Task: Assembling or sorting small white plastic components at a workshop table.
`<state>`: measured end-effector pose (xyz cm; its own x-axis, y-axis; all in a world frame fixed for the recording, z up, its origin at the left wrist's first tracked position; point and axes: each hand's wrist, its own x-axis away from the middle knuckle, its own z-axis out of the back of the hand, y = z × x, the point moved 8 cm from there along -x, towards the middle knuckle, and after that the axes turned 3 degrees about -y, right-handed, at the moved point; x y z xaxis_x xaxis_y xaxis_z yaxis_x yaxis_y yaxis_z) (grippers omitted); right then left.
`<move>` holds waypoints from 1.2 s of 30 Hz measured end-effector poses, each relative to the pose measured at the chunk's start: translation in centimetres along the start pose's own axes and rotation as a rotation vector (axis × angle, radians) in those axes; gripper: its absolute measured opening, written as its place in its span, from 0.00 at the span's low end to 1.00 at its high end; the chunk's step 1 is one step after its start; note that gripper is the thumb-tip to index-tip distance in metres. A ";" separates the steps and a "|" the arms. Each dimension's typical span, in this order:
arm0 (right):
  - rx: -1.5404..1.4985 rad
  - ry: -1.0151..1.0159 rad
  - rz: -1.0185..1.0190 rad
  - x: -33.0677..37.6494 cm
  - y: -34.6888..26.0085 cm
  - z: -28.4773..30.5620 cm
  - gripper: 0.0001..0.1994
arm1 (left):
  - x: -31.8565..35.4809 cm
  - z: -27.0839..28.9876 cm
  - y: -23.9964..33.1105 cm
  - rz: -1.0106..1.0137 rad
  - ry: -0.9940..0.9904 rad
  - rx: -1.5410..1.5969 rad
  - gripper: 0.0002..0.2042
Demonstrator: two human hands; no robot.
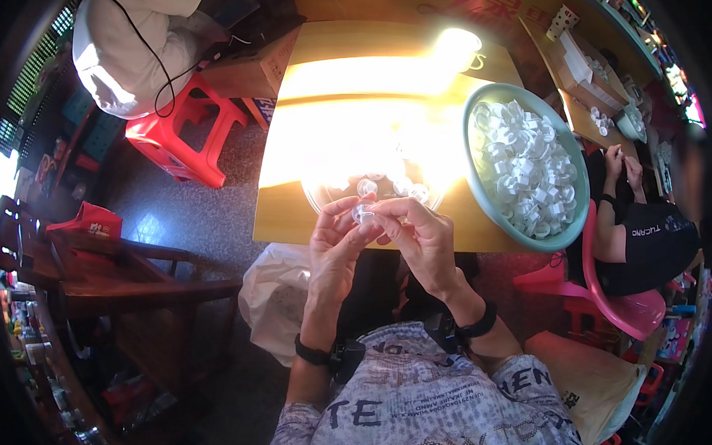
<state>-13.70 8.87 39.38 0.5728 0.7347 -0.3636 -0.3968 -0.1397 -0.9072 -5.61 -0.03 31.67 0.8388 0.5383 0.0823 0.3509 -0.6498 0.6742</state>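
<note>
A small, roundish clear-and-white plastic piece (362,214) is held at the fingertips of two bare hands, just over the near edge of a yellow wooden table (280,217). It is pinched from the left by the thumb and forefinger of the left hand (331,240) and gripped from the right by the fingertips of the right hand (426,240). Both hands are closed around it with almost no gap, and neither is clearly nearer, since both touch it. From the left fingers it lies toward the right, and from the right fingers toward the left. Because it is partly covered, no long axis can be told.

Just beyond the fingers, on the near part of the table, similar white plastic pieces (402,186) are spread in a round, shallow clear tray; farther back they are washed out by strong glare. On the right side of the table, a pale green oval basin (545,247) is heaped with white plastic parts (530,169). At the far edge of the table, a mug-like object with a handle (458,50) is partly lost in brightness.

Left of the table, a red plastic stool (161,139) is seen. Right of the table, a co-worker in a dark top (654,239) is seated on a pink plastic chair (638,316).
</note>
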 end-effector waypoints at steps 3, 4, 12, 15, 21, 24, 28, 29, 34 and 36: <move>-0.010 0.001 -0.002 0.1 0.2 0.0 0.05 | 0.0 0.1 -0.2 0.011 -0.001 -0.003 0.19; -0.012 0.001 -0.001 0.2 0.2 0.1 0.05 | 0.0 0.1 -0.3 0.013 -0.001 -0.002 0.19; -0.046 -0.002 -0.005 0.3 0.2 0.2 0.06 | 0.1 -0.1 -0.2 -0.002 -0.005 -0.026 0.19; -0.051 -0.002 -0.006 0.3 0.3 0.1 0.06 | 0.1 -0.1 -0.1 -0.009 0.000 -0.043 0.19; -0.025 -0.001 0.001 0.5 0.5 0.2 0.06 | 0.2 -0.3 0.2 -0.037 0.016 -0.080 0.18; -0.017 0.008 -0.005 0.7 0.6 0.3 0.06 | 0.3 -0.3 0.1 -0.040 0.020 -0.084 0.17; -0.052 0.024 -0.048 0.7 0.9 0.4 0.05 | 0.2 -0.3 0.2 -0.082 0.002 -0.141 0.17; -0.052 0.024 -0.049 0.7 0.9 0.4 0.05 | 0.2 -0.3 0.3 -0.097 -0.003 -0.160 0.17; -0.001 0.035 -0.031 0.7 0.6 0.6 0.04 | 0.3 -0.2 0.7 -0.135 0.004 -0.200 0.16; 0.010 0.029 -0.026 0.7 0.5 0.6 0.04 | 0.3 -0.2 0.7 -0.143 0.001 -0.201 0.16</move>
<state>-13.94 9.70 38.82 0.6035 0.7183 -0.3462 -0.3888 -0.1141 -0.9142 -5.16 -0.23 32.34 0.7858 0.6180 -0.0241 0.3763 -0.4468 0.8116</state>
